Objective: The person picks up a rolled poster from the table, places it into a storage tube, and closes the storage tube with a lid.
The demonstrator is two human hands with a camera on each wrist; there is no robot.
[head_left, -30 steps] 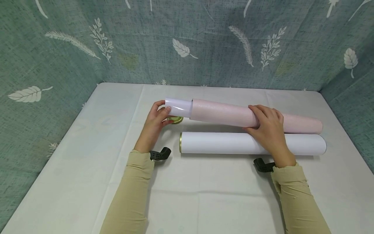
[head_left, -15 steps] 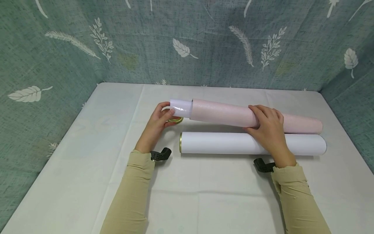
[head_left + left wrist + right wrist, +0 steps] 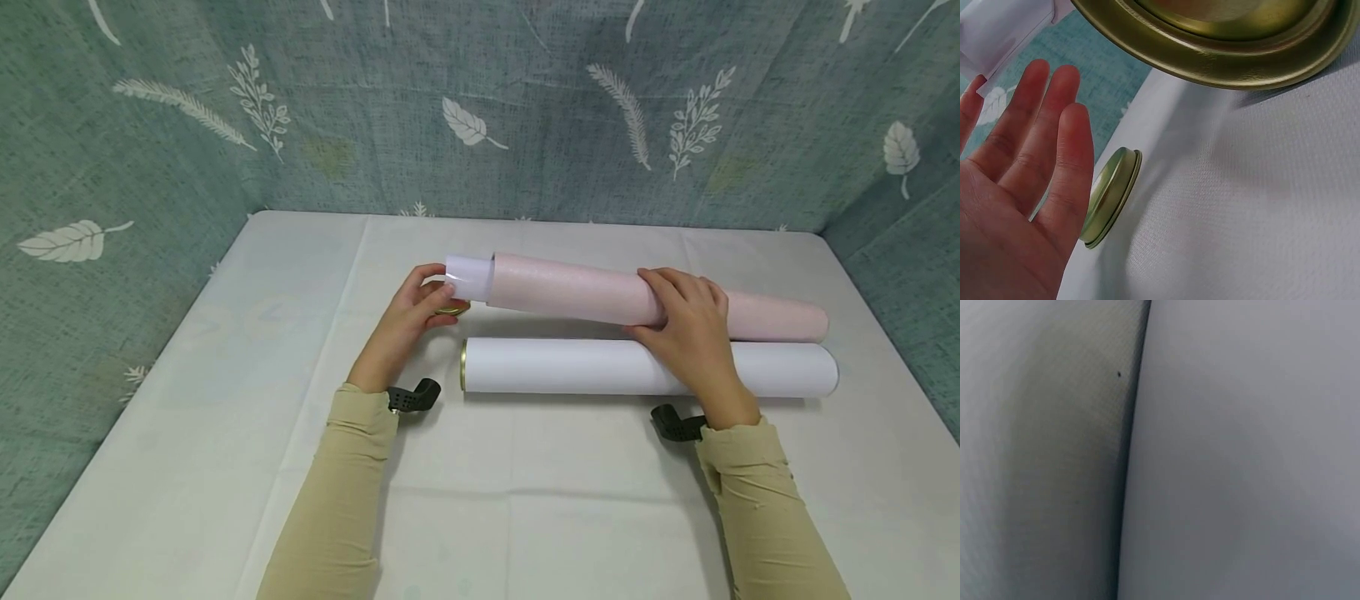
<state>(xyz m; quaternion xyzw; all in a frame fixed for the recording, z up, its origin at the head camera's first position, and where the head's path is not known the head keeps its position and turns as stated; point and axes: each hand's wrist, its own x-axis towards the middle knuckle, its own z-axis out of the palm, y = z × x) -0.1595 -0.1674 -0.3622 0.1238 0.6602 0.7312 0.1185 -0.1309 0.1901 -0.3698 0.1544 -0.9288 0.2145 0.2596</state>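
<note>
In the head view my left hand [image 3: 397,329] pinches the outer end of a rolled glossy white sheet [image 3: 468,277] between thumb and fingers. Most of that roll is hidden inside a pink cardboard tube [image 3: 570,288], whose left end is open. My right hand [image 3: 688,337] grips the pink tube right of its middle. Partly behind the left fingers lies a gold metal lid [image 3: 453,308]; the left wrist view shows this lid [image 3: 1113,199] on the cloth below the outstretched other fingers.
Nearer me, parallel to the pink tube, lies a white tube [image 3: 562,365] with a gold-rimmed end [image 3: 1235,69]. It fills much of the right wrist view. A white cloth [image 3: 465,517] covers the table, and a leaf-patterned green curtain [image 3: 525,117] hangs along its back and sides.
The white roll has slid right, deeper into the pink tube, with my left hand moving along. Less of it sticks out now. My right hand and the pink tube have stayed put.
</note>
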